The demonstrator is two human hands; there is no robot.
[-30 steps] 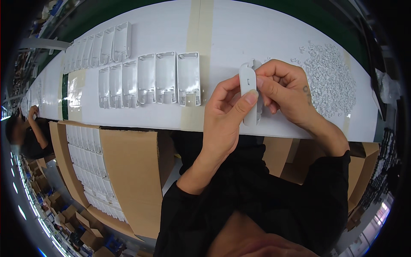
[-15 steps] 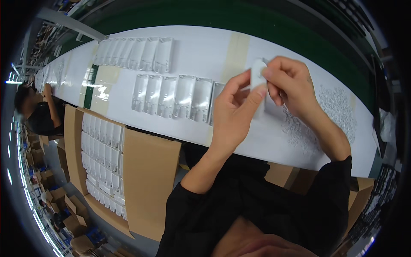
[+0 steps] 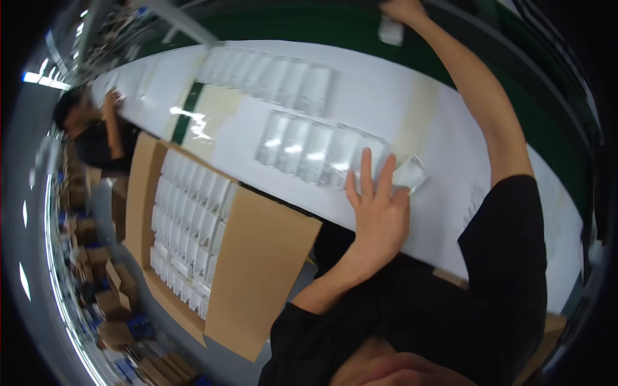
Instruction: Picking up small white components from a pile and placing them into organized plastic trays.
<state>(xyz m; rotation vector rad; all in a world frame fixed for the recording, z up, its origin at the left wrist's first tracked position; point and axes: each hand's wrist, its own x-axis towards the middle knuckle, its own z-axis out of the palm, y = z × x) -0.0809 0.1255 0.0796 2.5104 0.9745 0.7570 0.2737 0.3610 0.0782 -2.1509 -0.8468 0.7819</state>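
Observation:
My left hand (image 3: 383, 222), fingers spread, is over the front end of a row of shiny, clear-and-white plastic trays (image 3: 318, 149) on the white table. A tilted tray (image 3: 411, 174) lies just right of its fingers; whether they touch is unclear. At the top edge, my right arm reaches far across to the dark green strip behind the table. There, my right hand (image 3: 404, 9) has its fingers closed at a small white plastic piece (image 3: 391, 31). Motion blurs this piece, and the hand is partly cut off by the frame edge.
Farther back stands a second row of similar trays (image 3: 273, 77). An open cardboard box (image 3: 257, 270) packed with white trays stands left, below the table edge. Small clear bits (image 3: 475, 202) lie right, partly behind my sleeve. Another person (image 3: 96, 132) works at the far left.
My hands have parted: the right went up and away to the green strip, the left opened and came down beside the tray row. The view has swung, shifting the scene rightward.

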